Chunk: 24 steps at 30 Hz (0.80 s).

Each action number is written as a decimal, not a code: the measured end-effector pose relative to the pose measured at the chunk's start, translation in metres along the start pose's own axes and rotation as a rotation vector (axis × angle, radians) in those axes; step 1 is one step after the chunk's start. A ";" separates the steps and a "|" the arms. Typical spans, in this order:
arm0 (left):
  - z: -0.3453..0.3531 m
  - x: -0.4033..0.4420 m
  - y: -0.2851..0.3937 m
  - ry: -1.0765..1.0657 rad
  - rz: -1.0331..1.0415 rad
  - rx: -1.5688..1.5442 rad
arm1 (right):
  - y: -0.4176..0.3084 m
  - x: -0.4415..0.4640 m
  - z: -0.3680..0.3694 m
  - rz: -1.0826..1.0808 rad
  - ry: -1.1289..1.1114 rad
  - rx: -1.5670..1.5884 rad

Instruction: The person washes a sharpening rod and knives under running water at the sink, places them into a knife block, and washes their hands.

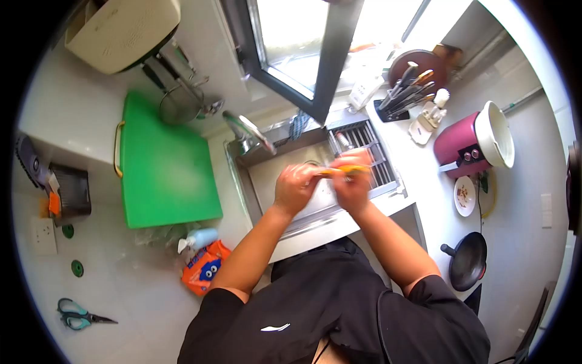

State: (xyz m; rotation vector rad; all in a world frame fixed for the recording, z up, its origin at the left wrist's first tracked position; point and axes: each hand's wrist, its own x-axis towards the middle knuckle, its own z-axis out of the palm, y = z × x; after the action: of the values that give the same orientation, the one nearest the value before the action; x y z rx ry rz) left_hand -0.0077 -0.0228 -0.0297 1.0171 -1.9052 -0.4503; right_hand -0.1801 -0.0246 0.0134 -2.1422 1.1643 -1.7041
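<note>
Both hands are together over the sink (267, 182), smeared by motion. My right hand (351, 188) is closed around a thin yellow-orange thing (357, 170), whose kind the blur hides. My left hand (293, 187) has its fingers curled around the near end of the same yellow-orange thing. Behind the hands a metal faucet (250, 133) leans over the basin. Under and beyond my right hand lies a slatted drain rack (379, 164) at the sink's right side.
A green cutting board (170, 170) stands left of the sink, near a pump bottle (199, 238) and an orange packet (205, 270). Scissors (82, 315) hang at far left. Rightward are a knife block (394, 111), maroon cooker (462, 145), plate (465, 206) and black pan (468, 261). An open window frame (321, 79) juts inward.
</note>
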 end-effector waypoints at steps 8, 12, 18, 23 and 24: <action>-0.001 -0.035 0.015 -0.103 -0.164 0.108 | -0.027 0.001 -0.029 0.350 -0.342 0.140; -0.033 0.022 0.077 0.168 0.077 0.129 | -0.066 0.068 -0.078 0.177 -0.201 0.339; 0.065 -0.026 -0.029 -0.028 -0.229 0.167 | 0.051 -0.011 -0.042 0.630 -0.354 0.292; 0.094 -0.004 -0.005 -0.270 -0.325 0.144 | 0.088 0.027 -0.106 0.867 -0.448 0.472; 0.093 0.009 0.012 -0.262 -0.326 0.149 | 0.091 0.053 -0.129 0.904 -0.390 0.518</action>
State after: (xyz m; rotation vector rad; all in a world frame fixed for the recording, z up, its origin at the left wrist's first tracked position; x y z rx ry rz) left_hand -0.0947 -0.0312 -0.0657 1.4366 -2.0309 -0.6623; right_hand -0.3341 -0.0790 0.0452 -1.2404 1.1369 -0.9697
